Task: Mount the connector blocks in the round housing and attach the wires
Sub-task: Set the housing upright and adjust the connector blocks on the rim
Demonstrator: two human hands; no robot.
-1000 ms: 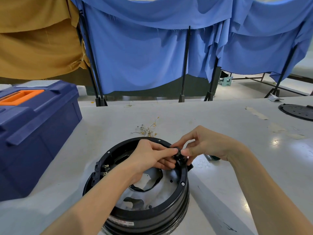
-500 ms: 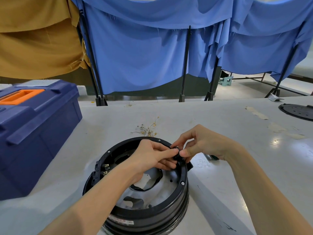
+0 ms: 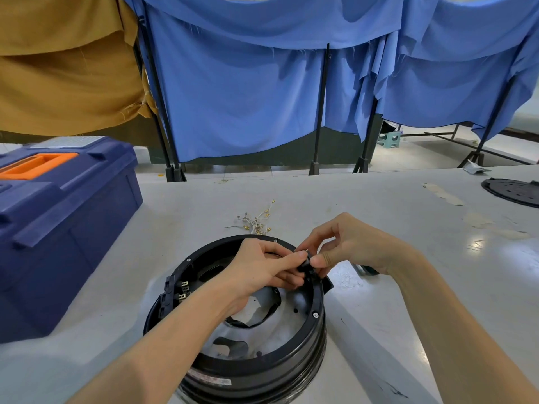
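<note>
Both hands are pinching a small black connector block [image 3: 306, 265] at the far-right rim of the round black plastic housing [image 3: 262, 371].

The left hand [image 3: 262, 269] is reaching over the housing's inside, fingers curled, fingertips on the block. The right hand [image 3: 350, 246] is gripping the same block from outside, thumb and bent fingers closed on it. Compared with half a second ago, both hands are staying almost where they were, with only the right thumb nudging slightly closer to the left fingertips. The housing is sitting unmoved on the grey surface [image 3: 408, 287]. Another black block with metal tabs [image 3: 172, 293] is sitting in the left rim. The loose pale wires with brass terminals [image 3: 256, 221] are lying just behind the housing, and the navy plastic toolbox [image 3: 58, 228] is standing at left.
</note>
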